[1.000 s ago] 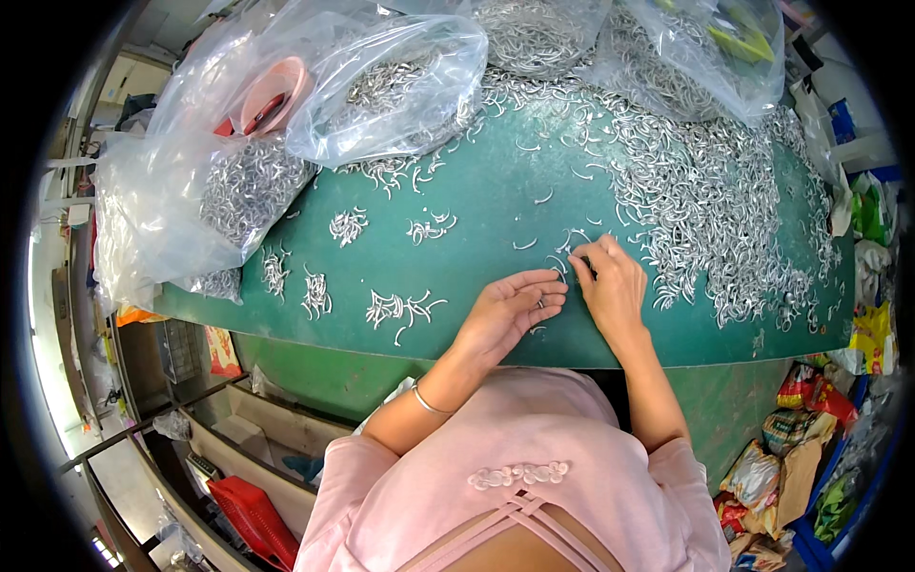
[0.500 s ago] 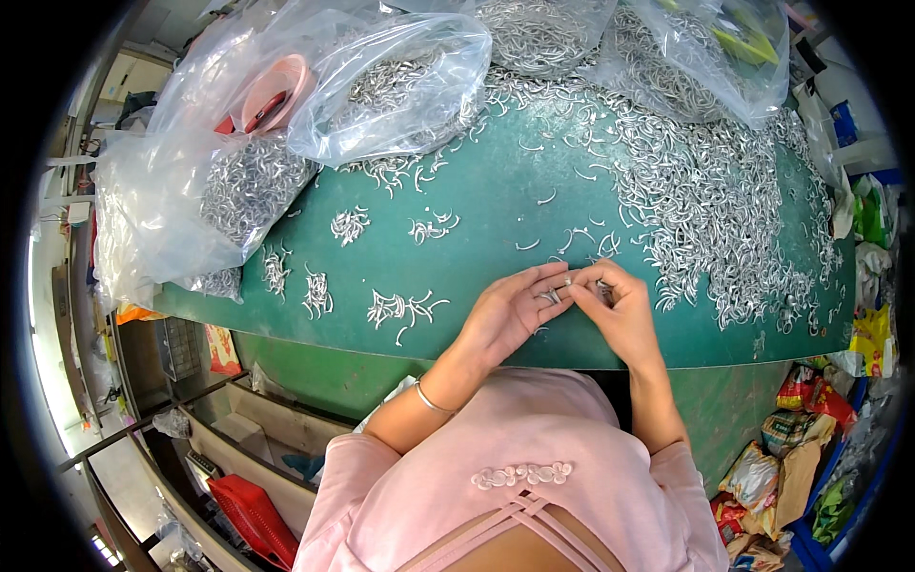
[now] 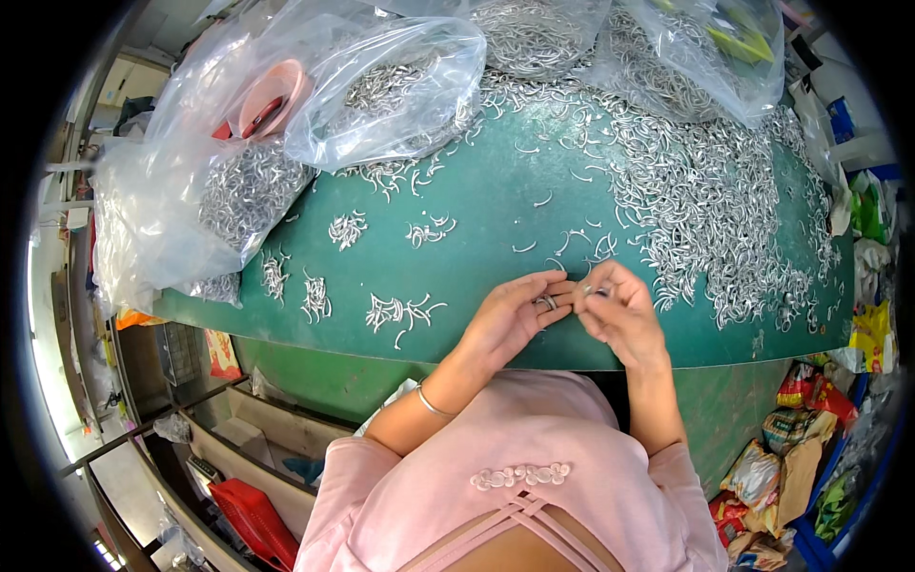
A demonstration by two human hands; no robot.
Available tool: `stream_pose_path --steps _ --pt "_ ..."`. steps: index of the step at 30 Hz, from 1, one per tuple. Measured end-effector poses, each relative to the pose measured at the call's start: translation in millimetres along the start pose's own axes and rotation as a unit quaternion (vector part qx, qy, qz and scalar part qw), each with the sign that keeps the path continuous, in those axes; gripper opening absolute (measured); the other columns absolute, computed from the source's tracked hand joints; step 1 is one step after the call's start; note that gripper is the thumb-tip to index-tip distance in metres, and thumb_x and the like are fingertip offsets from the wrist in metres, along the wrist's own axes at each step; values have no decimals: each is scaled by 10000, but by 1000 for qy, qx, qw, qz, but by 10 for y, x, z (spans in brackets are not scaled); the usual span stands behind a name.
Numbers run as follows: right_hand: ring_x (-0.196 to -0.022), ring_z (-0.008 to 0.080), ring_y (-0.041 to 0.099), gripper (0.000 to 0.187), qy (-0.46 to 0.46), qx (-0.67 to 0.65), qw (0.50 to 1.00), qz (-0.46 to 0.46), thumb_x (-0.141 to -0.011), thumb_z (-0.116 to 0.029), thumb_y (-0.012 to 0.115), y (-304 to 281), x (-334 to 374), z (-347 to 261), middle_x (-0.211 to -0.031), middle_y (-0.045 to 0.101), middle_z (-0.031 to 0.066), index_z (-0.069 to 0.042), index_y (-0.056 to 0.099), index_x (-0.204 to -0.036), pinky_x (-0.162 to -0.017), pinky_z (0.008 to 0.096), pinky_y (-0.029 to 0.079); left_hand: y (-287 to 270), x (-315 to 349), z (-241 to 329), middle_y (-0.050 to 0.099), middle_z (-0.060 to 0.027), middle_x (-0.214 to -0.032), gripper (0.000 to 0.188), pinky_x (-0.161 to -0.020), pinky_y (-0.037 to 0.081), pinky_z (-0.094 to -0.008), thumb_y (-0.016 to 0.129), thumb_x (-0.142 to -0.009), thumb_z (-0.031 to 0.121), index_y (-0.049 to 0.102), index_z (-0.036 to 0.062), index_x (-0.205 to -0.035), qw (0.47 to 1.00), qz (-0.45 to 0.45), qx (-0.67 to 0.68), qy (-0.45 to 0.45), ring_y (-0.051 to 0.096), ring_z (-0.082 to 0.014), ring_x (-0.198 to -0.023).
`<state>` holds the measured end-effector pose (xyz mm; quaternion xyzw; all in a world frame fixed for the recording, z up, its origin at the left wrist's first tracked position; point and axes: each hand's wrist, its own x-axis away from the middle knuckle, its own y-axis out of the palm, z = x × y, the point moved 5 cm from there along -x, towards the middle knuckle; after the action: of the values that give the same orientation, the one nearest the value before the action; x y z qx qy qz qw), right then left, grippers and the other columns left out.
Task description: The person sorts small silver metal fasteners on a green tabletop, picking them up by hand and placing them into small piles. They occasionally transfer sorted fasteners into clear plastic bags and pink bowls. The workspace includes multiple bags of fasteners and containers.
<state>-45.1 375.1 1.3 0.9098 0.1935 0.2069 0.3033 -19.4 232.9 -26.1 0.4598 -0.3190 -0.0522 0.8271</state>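
Observation:
My left hand [image 3: 515, 313] is above the near edge of the green table, half palm-up, its fingers stretched toward the right. A ring-like band of metal [image 3: 545, 302] shows on its fingers, and a bangle [image 3: 431, 400] circles the wrist. Close against those fingertips, my right hand [image 3: 621, 315] is closed in a pinch. A small silvery metal piece [image 3: 601, 293] shows between its fingers; its full shape is hidden. Just beyond the hands lie a few loose curved metal pieces [image 3: 576, 238]. To the left is a small heap of the same pieces [image 3: 400, 312].
A wide spread of curved metal pieces [image 3: 715, 210] covers the right of the green table [image 3: 496, 214]. Clear plastic bags of pieces [image 3: 391, 95] line the far side, one with a pink bowl [image 3: 276, 95]. Small heaps [image 3: 316, 296] lie left. Colourful packages [image 3: 753, 477] sit lower right.
My right hand has turned, its fingers curling in and drawing slightly back from the left fingers. My left hand has shifted very little. The heaps and bags keep their places.

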Motion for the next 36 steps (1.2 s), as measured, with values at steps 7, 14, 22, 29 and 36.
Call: stream_pose_path --steps 7,14,22,29,36 --pt "-541 125 484 324 -27 -121 979 163 -894 -83 583 -242 -155 -243 -760 579 41 48 556 -1189 -423 201 326 -98 22 42 612 -191 -1130 315 -962 479 -374 490 -959 99 526 -95 -1206 1000 29 -12 -1 600 -264 -1046" --pt "-519 218 454 151 -194 690 661 223 -736 -94 744 -309 -532 -372 -680 549 96 -42 690 -867 -521 336 382 -64 36 62 612 -193 -1116 308 -961 482 -369 488 -956 83 521 -105 -1198 999 41 -21 18 602 -262 -1042" --pt "-816 175 538 189 -56 -143 988 22 -905 -62 561 -320 -423 -316 -1011 562 106 -6 575 -1084 -638 261 440 -150 101 132 620 -187 -1110 298 -953 486 -366 491 -950 72 534 -95 -1193 999 43 -3 29 606 -259 -1039" --pt "-1002 248 568 245 17 -199 980 20 -946 -116 505 -127 -470 -33 -1111 571 160 -4 521 -1164 -800 326 497 -256 227 139 631 -172 -1107 290 -938 498 -360 499 -951 80 557 -78 -1187 998 23 32 54 618 -243 -1022" --pt "-1201 310 490 428 183 -173 968 11 -963 -169 480 476 -698 223 -1258 514 187 103 435 -1290 -1064 418 372 -403 561 321 631 -160 -1105 281 -953 480 -362 496 -956 86 564 -67 -1182 992 41 53 107 606 -234 -1031"
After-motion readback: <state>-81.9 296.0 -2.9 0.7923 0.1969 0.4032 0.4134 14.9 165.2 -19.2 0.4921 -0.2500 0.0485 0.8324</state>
